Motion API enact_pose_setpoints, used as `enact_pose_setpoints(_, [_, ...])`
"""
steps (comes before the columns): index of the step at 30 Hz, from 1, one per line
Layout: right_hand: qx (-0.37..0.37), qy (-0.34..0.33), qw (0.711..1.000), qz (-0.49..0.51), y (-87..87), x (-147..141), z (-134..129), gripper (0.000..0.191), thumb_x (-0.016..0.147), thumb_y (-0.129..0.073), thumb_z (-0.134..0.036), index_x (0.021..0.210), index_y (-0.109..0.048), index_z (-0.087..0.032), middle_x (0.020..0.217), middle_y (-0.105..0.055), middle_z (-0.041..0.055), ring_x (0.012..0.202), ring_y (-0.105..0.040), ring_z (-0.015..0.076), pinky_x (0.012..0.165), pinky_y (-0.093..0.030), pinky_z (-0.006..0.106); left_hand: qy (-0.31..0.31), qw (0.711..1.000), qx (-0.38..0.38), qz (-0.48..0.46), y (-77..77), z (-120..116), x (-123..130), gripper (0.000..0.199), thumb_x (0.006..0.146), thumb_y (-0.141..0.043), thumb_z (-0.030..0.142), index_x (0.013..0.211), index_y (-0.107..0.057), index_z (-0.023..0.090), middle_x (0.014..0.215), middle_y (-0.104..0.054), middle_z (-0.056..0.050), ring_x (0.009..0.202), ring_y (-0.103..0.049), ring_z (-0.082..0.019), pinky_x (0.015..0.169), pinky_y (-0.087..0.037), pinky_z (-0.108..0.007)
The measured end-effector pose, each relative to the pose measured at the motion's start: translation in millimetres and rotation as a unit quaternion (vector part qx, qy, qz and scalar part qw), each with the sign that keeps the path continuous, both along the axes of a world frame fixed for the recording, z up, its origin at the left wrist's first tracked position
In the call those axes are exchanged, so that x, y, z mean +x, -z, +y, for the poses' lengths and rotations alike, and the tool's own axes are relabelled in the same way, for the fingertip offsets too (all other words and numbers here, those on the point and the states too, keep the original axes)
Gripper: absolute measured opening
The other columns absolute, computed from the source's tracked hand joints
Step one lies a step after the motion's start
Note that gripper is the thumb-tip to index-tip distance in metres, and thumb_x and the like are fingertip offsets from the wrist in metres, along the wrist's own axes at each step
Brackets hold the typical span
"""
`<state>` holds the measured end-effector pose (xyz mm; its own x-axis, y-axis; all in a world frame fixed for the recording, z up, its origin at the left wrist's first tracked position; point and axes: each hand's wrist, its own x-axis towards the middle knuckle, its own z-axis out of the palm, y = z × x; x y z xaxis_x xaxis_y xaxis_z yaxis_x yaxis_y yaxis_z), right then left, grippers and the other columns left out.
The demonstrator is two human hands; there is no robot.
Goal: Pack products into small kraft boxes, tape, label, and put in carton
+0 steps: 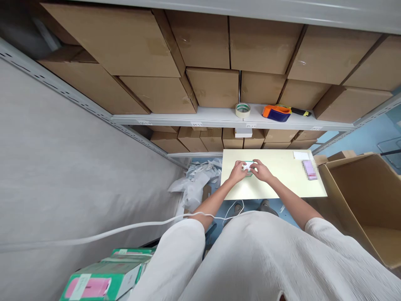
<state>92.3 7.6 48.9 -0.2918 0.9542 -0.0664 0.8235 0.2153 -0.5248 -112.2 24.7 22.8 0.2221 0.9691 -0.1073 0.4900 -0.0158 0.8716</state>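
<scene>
On the pale yellow tabletop (272, 188), both hands meet at a small box with a white top and green edges (248, 165). My left hand (237, 172) grips its left side with bent fingers. From the right, my right hand (262, 170) holds the same box, thumb and fingers curled at its edge. Fingers hide parts of the box. A blurred pinkish-purple item (309, 170) and a flat white piece (301, 155) lie at the table's right end.
Shelves of cardboard boxes (213, 88) rise behind the table. Tape (242, 110) and an orange-and-blue tool (277, 113) sit on a shelf. A large open carton (369, 205) stands right, crumpled plastic (197, 184) left. A white cable (134, 226) crosses over my left forearm.
</scene>
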Motion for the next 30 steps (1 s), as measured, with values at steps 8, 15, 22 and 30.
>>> enact_pose_setpoints(8, [-0.004,-0.002,0.999,-0.035,-9.0,-4.5,-4.1,0.021,0.107,-0.058,-0.032,0.118,-0.073,-0.023,0.158,-0.053,0.0143,0.115,-0.072,0.0268,0.091,-0.060,0.039,0.009,1.000,0.001,0.002,-3.6,-1.0,-0.1,0.020,0.094,-0.068,0.020,0.113,-0.069,0.024,0.131,-0.058,-0.007,0.101,-0.070,-0.018,0.107,-0.059,-0.039])
enact_pose_setpoints(15, [0.009,-0.002,1.000,-0.028,-8.9,-5.0,-4.5,0.020,0.104,-0.060,-0.030,0.117,-0.073,-0.022,0.160,-0.052,0.0161,0.118,-0.071,0.0282,0.098,-0.059,0.042,0.023,0.999,0.027,0.008,-10.7,-3.8,1.2,0.016,0.093,-0.066,0.016,0.104,-0.075,0.023,0.132,-0.060,-0.008,0.119,-0.068,-0.021,0.117,-0.053,-0.041])
enact_pose_setpoints(22, [0.024,0.021,0.999,-0.014,-1.9,-7.8,-8.2,0.019,0.104,-0.060,-0.030,0.116,-0.072,-0.021,0.158,-0.054,0.0163,0.117,-0.072,0.0273,0.102,-0.058,0.042,0.024,0.998,0.042,0.031,-13.9,-6.3,0.6,0.017,0.095,-0.064,0.016,0.098,-0.080,0.021,0.136,-0.067,-0.011,0.143,-0.059,-0.027,0.122,-0.049,-0.043])
enact_pose_setpoints(30, [0.014,0.031,0.999,-0.001,-2.4,-6.6,-3.5,0.012,0.101,-0.063,-0.030,0.106,-0.072,-0.023,0.156,-0.058,0.0139,0.119,-0.072,0.0272,0.101,-0.058,0.042,0.010,0.998,0.040,0.048,-14.7,-3.6,3.2,0.018,0.094,-0.068,0.016,0.095,-0.084,0.024,0.133,-0.074,-0.008,0.139,-0.064,-0.029,0.120,-0.052,-0.046])
